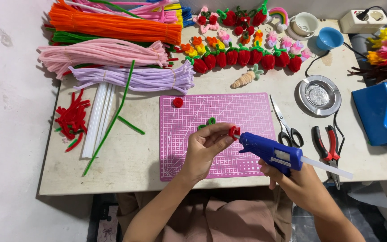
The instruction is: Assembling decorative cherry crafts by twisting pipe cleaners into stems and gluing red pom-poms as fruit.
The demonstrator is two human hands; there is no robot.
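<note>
While the left hand pinches a red piece, the right hand grips a glue gun (blue bowl contents hidden).

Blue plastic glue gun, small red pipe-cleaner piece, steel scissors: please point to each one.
Blue plastic glue gun (269,151), head view, on its body.
Small red pipe-cleaner piece (234,131), head view, at the nozzle.
Steel scissors (285,127), head view, near the pivot.

Bright, even light, soft shadows, sharp focus; edges perhaps slightly bowed.

Scissors beside pliers; orange pipe cleaners top left.
</note>
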